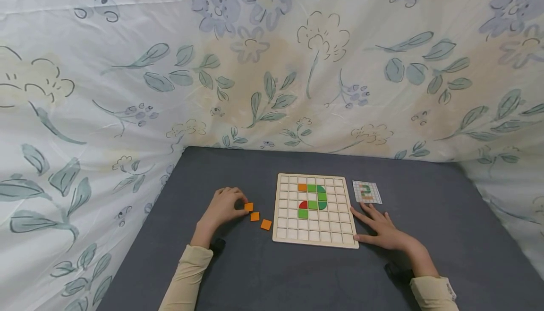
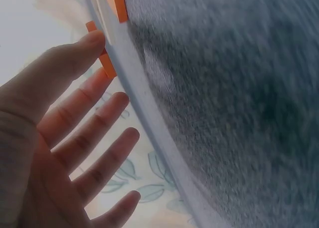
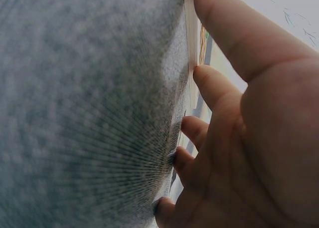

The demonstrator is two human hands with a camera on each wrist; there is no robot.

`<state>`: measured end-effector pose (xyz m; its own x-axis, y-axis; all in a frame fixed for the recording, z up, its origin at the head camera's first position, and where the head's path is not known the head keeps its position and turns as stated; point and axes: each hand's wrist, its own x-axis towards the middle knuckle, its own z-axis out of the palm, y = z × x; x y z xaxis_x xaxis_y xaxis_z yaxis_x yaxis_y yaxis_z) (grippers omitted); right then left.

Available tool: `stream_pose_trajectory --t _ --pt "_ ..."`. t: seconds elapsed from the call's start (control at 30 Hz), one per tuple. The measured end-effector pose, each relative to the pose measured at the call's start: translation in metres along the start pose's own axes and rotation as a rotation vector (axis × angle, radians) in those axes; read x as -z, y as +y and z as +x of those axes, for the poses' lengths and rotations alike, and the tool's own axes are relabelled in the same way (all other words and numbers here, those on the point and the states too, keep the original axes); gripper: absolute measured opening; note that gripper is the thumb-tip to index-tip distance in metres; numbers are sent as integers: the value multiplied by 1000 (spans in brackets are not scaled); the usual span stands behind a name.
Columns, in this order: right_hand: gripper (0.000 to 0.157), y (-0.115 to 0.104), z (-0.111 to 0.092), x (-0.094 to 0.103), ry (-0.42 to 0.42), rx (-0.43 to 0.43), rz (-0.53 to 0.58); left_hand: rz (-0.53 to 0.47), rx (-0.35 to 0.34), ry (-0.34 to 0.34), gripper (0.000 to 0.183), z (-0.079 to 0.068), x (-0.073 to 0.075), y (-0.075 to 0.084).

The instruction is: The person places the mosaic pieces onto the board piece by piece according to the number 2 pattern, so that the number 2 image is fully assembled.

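Note:
At the left of the board, my left hand (image 1: 224,207) pinches an orange square tile (image 2: 107,65) between thumb and index finger, the other fingers spread apart in the left wrist view. Two more orange tiles, a nearer one (image 1: 255,216) and one closer to the board (image 1: 266,224), lie on the table. The pale wooden grid board (image 1: 289,234) carries an orange tile (image 1: 302,187), several green pieces (image 1: 312,205) and a red rounded piece (image 1: 303,205). My right hand (image 1: 384,231) is spread at the board's right side, thumb and index fingertip touching its edge (image 3: 191,53).
A small printed card (image 1: 368,193) with a coloured grid pattern lies right of the board, just beyond my right fingertips. The dark grey tabletop (image 1: 314,278) reaches back to a floral curtain (image 1: 272,65), which also hangs along the left and right sides.

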<state>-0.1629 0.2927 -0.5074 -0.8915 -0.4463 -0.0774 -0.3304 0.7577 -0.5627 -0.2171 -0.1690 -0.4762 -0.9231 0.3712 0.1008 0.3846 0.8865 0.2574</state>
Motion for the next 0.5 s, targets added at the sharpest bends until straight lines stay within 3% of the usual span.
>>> stream_pose_trajectory --t 0.23,0.5 --pt "73 5 -1 -4 51 63 29 16 -33 -9 23 4 -4 6" --pt "76 4 1 -2 -2 -11 5 29 -78 -13 21 8 -10 16"
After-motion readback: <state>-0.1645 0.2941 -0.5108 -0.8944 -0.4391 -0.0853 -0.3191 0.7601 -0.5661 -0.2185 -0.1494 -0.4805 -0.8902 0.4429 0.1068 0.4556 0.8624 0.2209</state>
